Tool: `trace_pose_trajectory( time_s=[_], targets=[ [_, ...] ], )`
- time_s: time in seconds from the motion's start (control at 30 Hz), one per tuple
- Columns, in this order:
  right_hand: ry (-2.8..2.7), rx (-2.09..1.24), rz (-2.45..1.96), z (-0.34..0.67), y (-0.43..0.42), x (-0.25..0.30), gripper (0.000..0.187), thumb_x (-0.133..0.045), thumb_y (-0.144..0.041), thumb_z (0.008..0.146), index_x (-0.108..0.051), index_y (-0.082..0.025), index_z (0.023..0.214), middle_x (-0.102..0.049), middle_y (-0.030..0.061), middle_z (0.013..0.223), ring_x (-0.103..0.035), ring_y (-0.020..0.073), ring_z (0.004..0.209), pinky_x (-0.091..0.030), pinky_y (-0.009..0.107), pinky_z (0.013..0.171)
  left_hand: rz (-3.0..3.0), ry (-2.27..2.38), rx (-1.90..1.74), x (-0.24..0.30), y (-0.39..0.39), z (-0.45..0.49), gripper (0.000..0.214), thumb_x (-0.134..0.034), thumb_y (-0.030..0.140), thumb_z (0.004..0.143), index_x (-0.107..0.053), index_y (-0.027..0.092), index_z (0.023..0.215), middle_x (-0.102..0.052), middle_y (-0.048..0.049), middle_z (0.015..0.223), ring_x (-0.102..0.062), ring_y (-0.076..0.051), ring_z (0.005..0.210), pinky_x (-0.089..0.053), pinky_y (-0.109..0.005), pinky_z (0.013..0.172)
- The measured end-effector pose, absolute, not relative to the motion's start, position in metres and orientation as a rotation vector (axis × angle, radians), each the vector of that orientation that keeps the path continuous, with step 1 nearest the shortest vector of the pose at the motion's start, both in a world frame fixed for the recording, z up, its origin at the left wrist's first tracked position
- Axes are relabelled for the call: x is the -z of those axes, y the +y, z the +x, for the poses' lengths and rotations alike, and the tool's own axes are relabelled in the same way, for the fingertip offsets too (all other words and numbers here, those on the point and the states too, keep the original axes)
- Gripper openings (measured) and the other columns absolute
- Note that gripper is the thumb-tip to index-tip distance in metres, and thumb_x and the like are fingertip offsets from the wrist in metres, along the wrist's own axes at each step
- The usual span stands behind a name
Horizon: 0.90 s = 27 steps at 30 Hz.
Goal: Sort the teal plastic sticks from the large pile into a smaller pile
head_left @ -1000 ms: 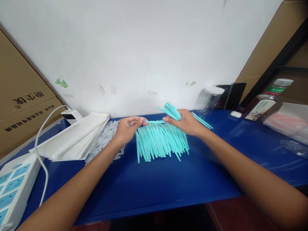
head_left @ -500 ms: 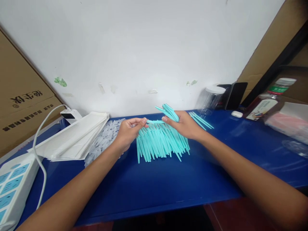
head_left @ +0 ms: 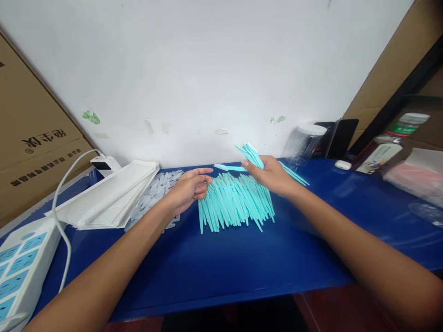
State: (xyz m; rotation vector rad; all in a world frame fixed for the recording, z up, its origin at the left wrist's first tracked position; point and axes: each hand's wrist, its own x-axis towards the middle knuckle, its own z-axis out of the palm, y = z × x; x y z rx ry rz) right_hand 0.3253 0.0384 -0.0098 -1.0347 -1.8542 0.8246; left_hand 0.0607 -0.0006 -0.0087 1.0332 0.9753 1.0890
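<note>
Here's the white wall [head_left: 214,83], softly lit, scarred by peeling green patches [head_left: 91,117] and dropping straight to a shiny blue table [head_left: 221,267]. Dark reddish floor [head_left: 328,302] peeks out below the front edge, and over right slants a dark bar [head_left: 398,94], possibly part of a shelf.

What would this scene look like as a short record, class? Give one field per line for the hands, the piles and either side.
Left hand: index finger extended, others curled, near the teal pile's left end; no held thing visible
Right hand: holding several slim teal tools, one pointing left
Centre: teal pile on a blue table
Left side: pale translucent pieces, white sleeves, power strip
Right side: lidded clear jar, bottle
</note>
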Motion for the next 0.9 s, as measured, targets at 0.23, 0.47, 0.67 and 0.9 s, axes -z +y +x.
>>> trace_pose_trajectory(
  time_s=[0.23, 0.47, 0.67, 0.9],
  targets=[
    [-1.791, -0.925, -1.053, 0.329, 0.041, 0.008, 0.058, -0.069, -0.073, 0.091, -0.043, -0.024, 0.072, -0.036, -0.0046, 0.061, -0.031, 0.0122, 0.056, -0.024, 0.030, 0.053, 1.116, 0.975, -1.140, 0.014, 0.003, 0.056, 0.033, -0.076, 0.040, 0.096, -0.065, 0.014, 0.111, -0.073, -0.0066, 0.085, -0.033, -0.002, 0.040, -0.017, -0.018, 0.036],
    [-1.872, -0.922, -1.049, 0.327, 0.032, 0.002, 0.057, -0.069, -0.069, 0.093, -0.042, -0.024, 0.070, -0.039, -0.0035, 0.061, -0.034, 0.0130, 0.057, -0.026, 0.030, 0.054, 1.088, 0.959, -1.144, 0.016, 0.002, 0.059, 0.047, -0.069, 0.063, 0.095, -0.061, 0.018, 0.084, -0.053, 0.0050, 0.052, -0.023, -0.004, 0.030, -0.011, -0.020, 0.031],
    [-1.972, -0.987, -1.019, 0.324, 0.029, 0.002, 0.059, -0.068, -0.070, 0.093, -0.043, -0.023, 0.068, -0.037, -0.0046, 0.060, -0.032, 0.0119, 0.055, -0.024, 0.030, 0.054, 0.881, 0.821, -1.085, 0.013, 0.008, 0.053, 0.015, -0.067, 0.023, 0.081, -0.068, 0.012, 0.092, -0.043, 0.0051, 0.064, -0.027, -0.005, 0.043, -0.021, -0.018, 0.038],
    [-1.900, -0.991, -1.053, 0.326, 0.033, 0.003, 0.058, -0.072, -0.071, 0.089, -0.047, -0.023, 0.069, -0.041, -0.0041, 0.060, -0.035, 0.0123, 0.055, -0.025, 0.029, 0.052, 1.006, 0.901, -1.077, 0.006, 0.002, 0.053, 0.023, -0.073, 0.015, 0.089, -0.075, 0.010, 0.112, -0.064, -0.0063, 0.091, -0.032, -0.003, 0.052, -0.027, -0.019, 0.045]
  ],
)
